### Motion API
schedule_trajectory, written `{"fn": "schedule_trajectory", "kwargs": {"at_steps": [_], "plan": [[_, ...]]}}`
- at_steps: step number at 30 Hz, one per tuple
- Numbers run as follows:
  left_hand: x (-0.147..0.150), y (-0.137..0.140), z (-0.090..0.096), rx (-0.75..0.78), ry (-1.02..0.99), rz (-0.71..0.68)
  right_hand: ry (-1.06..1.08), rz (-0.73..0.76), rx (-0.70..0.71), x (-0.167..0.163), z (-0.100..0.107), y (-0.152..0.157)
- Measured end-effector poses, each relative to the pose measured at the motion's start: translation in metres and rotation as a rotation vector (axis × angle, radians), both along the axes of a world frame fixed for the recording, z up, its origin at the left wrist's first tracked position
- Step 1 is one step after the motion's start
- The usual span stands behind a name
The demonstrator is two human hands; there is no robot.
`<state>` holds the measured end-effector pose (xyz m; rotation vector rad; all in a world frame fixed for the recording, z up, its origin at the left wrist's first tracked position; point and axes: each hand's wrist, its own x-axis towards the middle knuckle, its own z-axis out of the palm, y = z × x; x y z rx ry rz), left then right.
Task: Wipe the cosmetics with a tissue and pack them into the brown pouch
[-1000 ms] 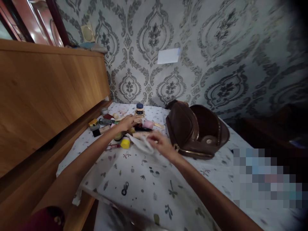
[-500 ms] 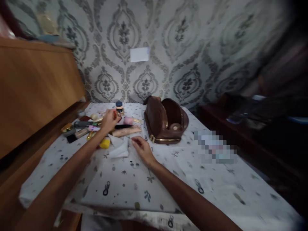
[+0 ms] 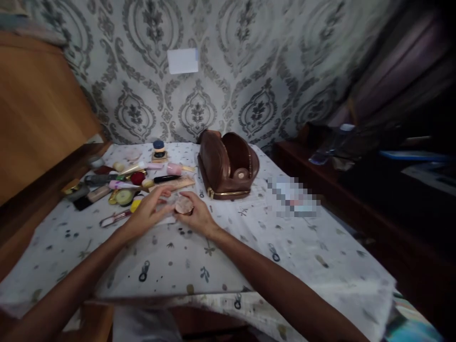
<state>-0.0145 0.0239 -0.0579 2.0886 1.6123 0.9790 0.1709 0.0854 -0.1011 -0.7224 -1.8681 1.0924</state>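
Observation:
My right hand (image 3: 200,217) grips a small round compact-like case (image 3: 184,205) with a pale top and a coppery rim. Just to its left, my left hand (image 3: 149,211) has its fingers parted and slightly curled, with nothing plainly held in them. A white tissue (image 3: 167,220) lies mostly hidden beneath both hands. Beyond the hands is a spread of cosmetics, among them a black pen-shaped item (image 3: 167,178), a beige tube (image 3: 185,182), a yellow item (image 3: 136,204) and a round greenish-yellow case (image 3: 124,196). Right of these stands a brown cosmetic bag (image 3: 217,164), unzipped, with a round item (image 3: 241,175) at its opening.
A patterned white cloth (image 3: 171,270) covers the table. Dark blue-lidded jar (image 3: 158,146) stands at the back. Wooden furniture (image 3: 39,104) borders the left side, and a patterned wall rises behind. A blurred-out patch (image 3: 294,197) lies on the right.
My left hand has drawn back from the cosmetics toward my right hand. The round case is now in my right hand, which was empty before. The whole view has shifted somewhat.

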Motion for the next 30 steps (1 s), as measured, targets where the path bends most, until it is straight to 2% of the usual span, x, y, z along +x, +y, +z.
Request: {"fn": "schedule_trajectory", "kwargs": {"at_steps": [4,7,9,12,14,18,21,26,30], "plan": [[-0.017,-0.01,-0.005,0.025,0.408,0.074,-0.06,-0.075,0.055,0.0,0.001,0.002],[-0.011,-0.009,-0.012,-0.009,0.662,0.102,-0.131,-0.089,0.092,0.004,0.007,0.001],[-0.005,-0.004,-0.012,-0.054,0.747,0.104,-0.175,-0.087,0.089,0.007,0.009,0.001],[0.001,0.007,-0.003,-0.123,0.754,0.091,-0.222,-0.082,0.103,0.009,0.009,0.004],[-0.001,0.014,0.007,-0.116,0.716,0.087,-0.251,-0.082,0.112,0.01,0.008,0.007],[-0.01,0.037,0.025,0.01,0.62,0.131,-0.289,-0.087,0.114,0.01,0.005,0.011],[-0.015,0.071,0.035,0.082,0.558,0.15,-0.3,-0.068,0.101,0.012,0.005,0.012],[-0.02,0.13,0.037,0.07,0.598,0.12,-0.301,-0.057,0.095,0.014,0.006,0.012],[-0.035,0.146,0.03,-0.022,0.653,0.179,-0.283,-0.051,0.114,0.014,0.006,0.012]]}}
